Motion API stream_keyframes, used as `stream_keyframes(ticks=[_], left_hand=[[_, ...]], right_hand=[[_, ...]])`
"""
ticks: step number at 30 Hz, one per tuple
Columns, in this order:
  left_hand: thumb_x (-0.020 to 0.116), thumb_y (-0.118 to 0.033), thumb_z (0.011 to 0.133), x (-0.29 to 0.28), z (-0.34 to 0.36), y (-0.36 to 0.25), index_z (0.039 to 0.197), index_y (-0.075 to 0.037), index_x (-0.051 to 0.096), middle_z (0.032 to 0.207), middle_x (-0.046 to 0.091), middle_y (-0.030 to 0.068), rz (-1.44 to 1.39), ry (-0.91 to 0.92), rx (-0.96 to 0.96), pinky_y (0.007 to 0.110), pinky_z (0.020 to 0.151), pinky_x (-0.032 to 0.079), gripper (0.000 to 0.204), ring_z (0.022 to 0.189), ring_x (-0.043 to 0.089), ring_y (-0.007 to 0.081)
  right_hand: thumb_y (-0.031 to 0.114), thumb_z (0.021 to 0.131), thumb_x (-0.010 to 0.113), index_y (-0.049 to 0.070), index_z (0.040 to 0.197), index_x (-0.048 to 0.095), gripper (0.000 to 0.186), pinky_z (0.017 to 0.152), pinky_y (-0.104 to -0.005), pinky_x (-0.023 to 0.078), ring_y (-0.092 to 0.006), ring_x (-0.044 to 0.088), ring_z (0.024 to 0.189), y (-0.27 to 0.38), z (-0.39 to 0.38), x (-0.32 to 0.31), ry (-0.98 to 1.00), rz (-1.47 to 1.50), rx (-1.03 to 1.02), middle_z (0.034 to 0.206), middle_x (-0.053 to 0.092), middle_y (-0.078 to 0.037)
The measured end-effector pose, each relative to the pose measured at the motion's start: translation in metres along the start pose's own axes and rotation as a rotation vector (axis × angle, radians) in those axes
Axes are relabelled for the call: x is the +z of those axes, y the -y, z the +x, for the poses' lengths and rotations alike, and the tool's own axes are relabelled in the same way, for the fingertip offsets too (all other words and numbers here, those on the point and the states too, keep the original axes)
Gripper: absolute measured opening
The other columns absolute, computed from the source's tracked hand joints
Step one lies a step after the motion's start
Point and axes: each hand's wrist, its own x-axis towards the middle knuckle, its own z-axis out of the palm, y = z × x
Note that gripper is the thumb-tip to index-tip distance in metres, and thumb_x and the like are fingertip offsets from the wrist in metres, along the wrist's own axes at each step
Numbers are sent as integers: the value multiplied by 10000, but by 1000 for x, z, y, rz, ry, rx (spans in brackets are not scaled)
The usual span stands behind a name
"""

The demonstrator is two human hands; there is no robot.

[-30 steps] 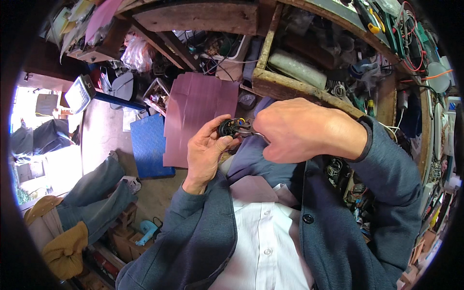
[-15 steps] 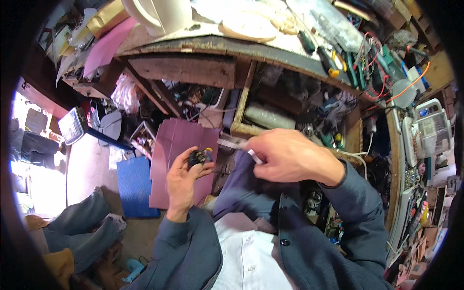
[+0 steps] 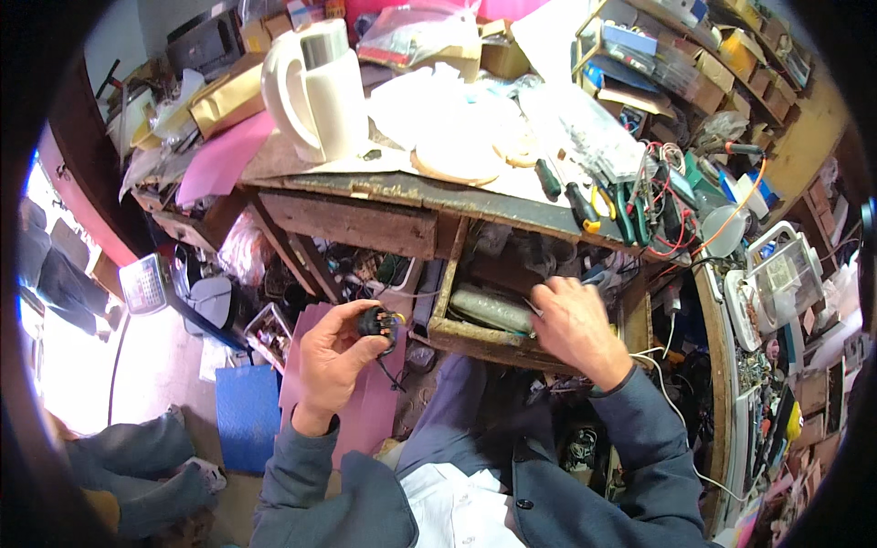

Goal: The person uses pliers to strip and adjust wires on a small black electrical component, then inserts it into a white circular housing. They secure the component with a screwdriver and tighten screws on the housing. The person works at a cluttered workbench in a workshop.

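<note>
My left hand is closed around a small round black electrical part with copper-coloured contacts, held between thumb and fingers. A short black wire hangs from its underside. Over the open wooden drawer, my right hand has its fingers bent together; what they hold, if anything, is hidden. Beside those fingers lies a pale, plastic-wrapped long bundle in the drawer.
On the bench above stand a cream jug and several hand tools, including a green-handled screwdriver. A pink board and a blue board lie below at left. Another person's legs show at lower left.
My right hand has moved from before my lap, where it held a flat metallic piece, forward to the drawer. My left hand keeps the black part, turned differently. The view has tilted up.
</note>
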Motion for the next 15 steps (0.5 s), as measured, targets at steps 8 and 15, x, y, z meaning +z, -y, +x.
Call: stream_keyframes(ticks=[8, 15], left_hand=[[880, -90, 796, 56, 48, -27, 1074, -2, 662, 839, 656, -18, 270, 55, 206, 215, 626, 476, 364, 743, 569, 31], [863, -130, 837, 63, 59, -22, 1190, 1, 647, 952, 675, 21, 218, 86, 83, 233, 710, 519, 434, 813, 600, 67]], right_hand=[[-19, 828, 746, 74, 1436, 523, 654, 784, -357, 590, -256, 701, 930, 86, 44, -32, -374, 936, -411, 1146, 661, -167], [-27, 966, 637, 30, 1415, 481, 479, 760, -289, 582, -126, 689, 870, 82, 44, -12, -378, 1409, -68, 1091, 717, -119]])
